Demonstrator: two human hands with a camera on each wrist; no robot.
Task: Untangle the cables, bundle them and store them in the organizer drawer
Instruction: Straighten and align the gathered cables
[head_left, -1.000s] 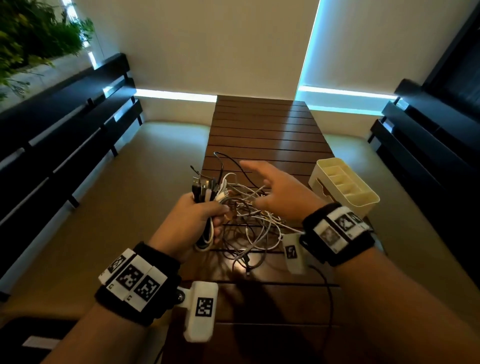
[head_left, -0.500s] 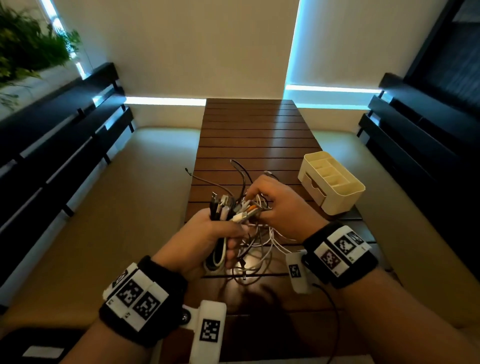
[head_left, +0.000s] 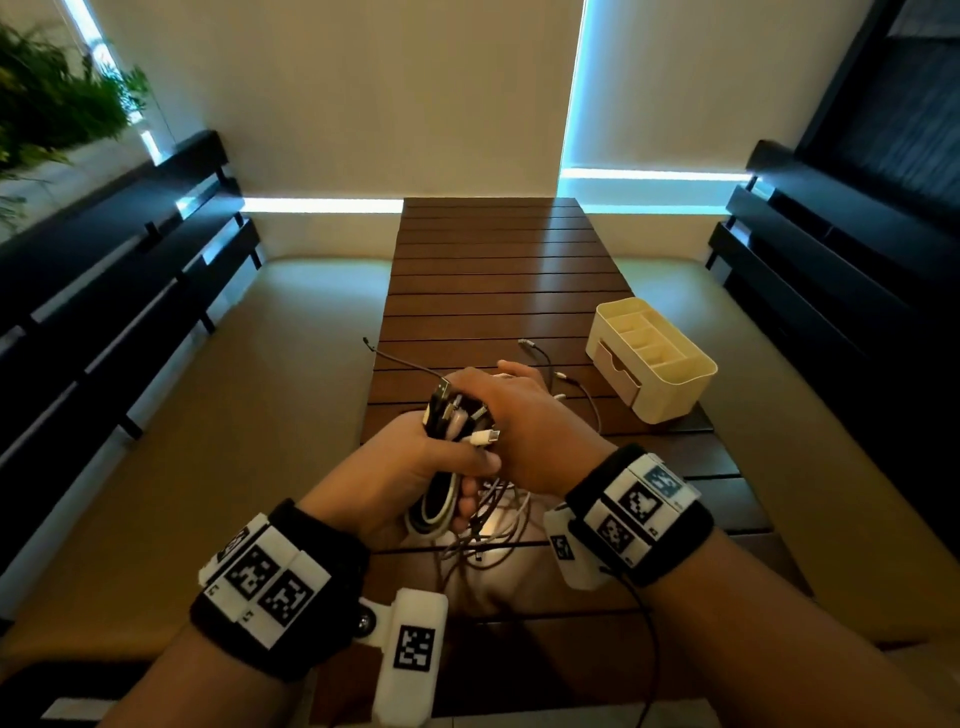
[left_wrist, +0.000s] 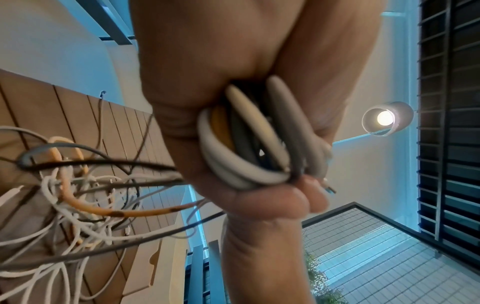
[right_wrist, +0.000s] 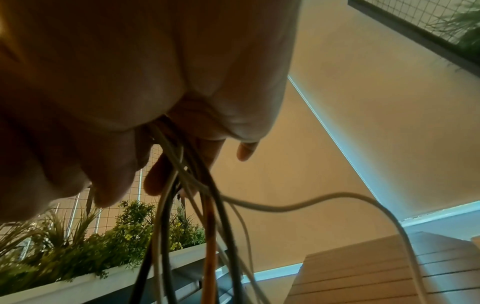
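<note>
My hands (head_left: 467, 441) meet over the cables (head_left: 483, 525) on the counter (head_left: 493, 270); the organizer (head_left: 652, 358) sits to my right.

You have no words, brands or numbers to read in any view; the only signs are the black-and-white square code markers on your wristbands: three or so on the left band (head_left: 270, 577), one on the white block (head_left: 413, 647) hanging beside it, three on the right band (head_left: 641, 501) and one on the small white block (head_left: 563, 548) next to that; their patterns are codes, not letters, and nothing on the cables or the organizer carries legible print
</note>
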